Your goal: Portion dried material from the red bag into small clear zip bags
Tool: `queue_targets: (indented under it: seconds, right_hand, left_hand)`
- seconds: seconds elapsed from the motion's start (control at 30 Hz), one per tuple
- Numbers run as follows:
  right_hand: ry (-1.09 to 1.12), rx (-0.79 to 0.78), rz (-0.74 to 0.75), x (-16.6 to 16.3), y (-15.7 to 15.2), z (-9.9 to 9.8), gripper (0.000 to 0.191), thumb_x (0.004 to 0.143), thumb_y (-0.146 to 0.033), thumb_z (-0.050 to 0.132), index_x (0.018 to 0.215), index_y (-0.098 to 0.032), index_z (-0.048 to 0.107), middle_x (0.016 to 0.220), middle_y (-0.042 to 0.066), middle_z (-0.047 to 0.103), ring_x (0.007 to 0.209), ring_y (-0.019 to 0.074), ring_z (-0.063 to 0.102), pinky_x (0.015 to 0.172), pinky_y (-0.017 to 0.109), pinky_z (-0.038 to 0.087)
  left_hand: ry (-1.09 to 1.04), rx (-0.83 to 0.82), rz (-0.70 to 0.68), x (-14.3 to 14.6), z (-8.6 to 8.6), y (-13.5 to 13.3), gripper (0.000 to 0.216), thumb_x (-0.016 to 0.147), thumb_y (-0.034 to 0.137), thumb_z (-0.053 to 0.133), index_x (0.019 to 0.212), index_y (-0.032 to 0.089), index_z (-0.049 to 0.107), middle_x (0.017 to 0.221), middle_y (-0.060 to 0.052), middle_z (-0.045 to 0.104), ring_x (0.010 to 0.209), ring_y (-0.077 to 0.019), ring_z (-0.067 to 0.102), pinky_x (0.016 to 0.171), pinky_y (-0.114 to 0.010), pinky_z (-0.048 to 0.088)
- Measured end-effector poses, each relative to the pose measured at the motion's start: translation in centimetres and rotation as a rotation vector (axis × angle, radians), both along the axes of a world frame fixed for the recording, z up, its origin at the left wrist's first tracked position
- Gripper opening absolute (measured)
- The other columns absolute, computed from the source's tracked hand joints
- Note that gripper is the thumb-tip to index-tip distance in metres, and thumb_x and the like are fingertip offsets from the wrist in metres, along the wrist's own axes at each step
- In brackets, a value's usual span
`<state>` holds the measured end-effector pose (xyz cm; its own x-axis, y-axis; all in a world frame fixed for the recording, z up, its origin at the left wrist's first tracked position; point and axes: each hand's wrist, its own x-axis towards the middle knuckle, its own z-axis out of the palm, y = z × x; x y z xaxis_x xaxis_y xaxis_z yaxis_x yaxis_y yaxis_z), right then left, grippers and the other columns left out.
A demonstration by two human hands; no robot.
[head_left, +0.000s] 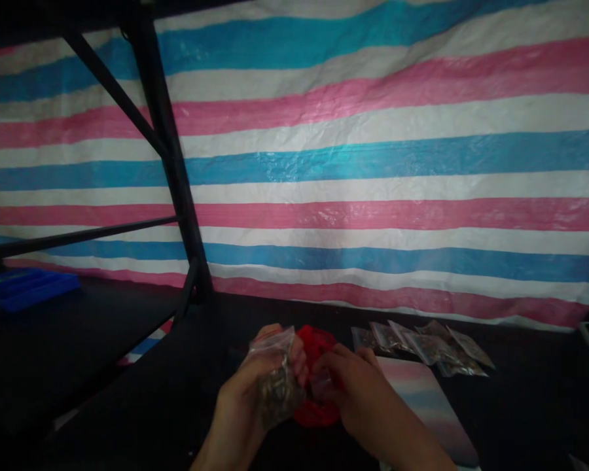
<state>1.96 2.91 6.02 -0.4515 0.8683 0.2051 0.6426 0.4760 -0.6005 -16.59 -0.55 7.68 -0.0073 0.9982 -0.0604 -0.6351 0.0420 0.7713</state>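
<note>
My left hand [255,386] is closed around a small clear plastic bag [275,379] filled with small dark metal pieces. My right hand [358,386] is curled beside it, its fingers pinching at the bag's right side. Both hands hover over a red plastic container [317,347] on the dark table [177,405], which they partly hide. What lies inside the red container is not visible.
A row of several filled clear bags [422,343] lies to the right. A glossy sheet [422,399] lies right of my right hand. A black metal frame post [171,163] stands at left, a blue tray [24,288] far left. A striped tarp [373,163] hangs behind.
</note>
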Motion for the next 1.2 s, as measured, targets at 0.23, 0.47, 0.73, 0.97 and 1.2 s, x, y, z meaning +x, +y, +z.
queue_targets:
  seconds: [0.23,0.47,0.73,0.97,1.2]
  right_hand:
    - [0.015,-0.018,0.013,0.8,0.3,-0.6,0.056,0.068,0.007,0.05,0.104,-0.027,0.078,0.123,0.002,0.077,0.12,0.022,0.065,0.11,0.044,0.028]
    - [0.224,-0.109,-0.017,1.5,-0.1,1.2,0.043,0.087,-0.016,0.07,0.128,-0.03,0.074,0.133,0.004,0.074,0.127,0.0263,0.062,0.116,0.045,0.034]
    - [0.581,-0.199,-0.062,4.4,0.2,3.0,0.017,0.096,-0.034,0.06,0.088,-0.022,0.068,0.087,0.002,0.073,0.085,0.0196,0.068,0.079,0.031,0.051]
    - [0.388,-0.332,-0.221,13.0,1.6,0.3,0.032,0.092,-0.053,0.061,0.08,-0.024,0.063,0.066,-0.002,0.062,0.062,0.0184,0.059,0.062,0.032,0.045]
    - [0.222,0.051,-0.469,13.1,3.0,-2.0,0.028,0.087,-0.038,0.064,0.107,-0.02,0.074,0.11,0.013,0.075,0.111,0.034,0.068,0.105,0.052,0.048]
  left_hand:
    - [0.029,-0.015,0.089,1.6,-5.9,3.8,0.046,0.066,0.045,0.098,0.1,0.021,0.079,0.095,-0.003,0.082,0.082,-0.0191,0.077,0.078,-0.028,0.062]
    - [0.405,0.056,0.283,1.7,-6.6,2.6,0.054,0.077,0.068,0.084,0.106,0.023,0.078,0.098,-0.003,0.082,0.083,-0.0197,0.076,0.078,-0.027,0.062]
    - [0.63,0.192,0.363,6.9,-6.7,0.6,0.051,0.09,0.07,0.066,0.116,0.027,0.075,0.11,-0.007,0.08,0.099,-0.0278,0.075,0.087,-0.036,0.061]
    - [1.019,0.491,0.832,6.3,-6.1,0.1,0.018,0.096,0.03,0.06,0.084,0.033,0.073,0.083,-0.003,0.074,0.084,-0.0256,0.067,0.084,-0.038,0.049]
    - [1.34,0.019,0.557,1.8,-8.4,3.5,0.051,0.087,0.051,0.059,0.127,0.02,0.064,0.13,-0.019,0.07,0.117,-0.0427,0.065,0.103,-0.059,0.047]
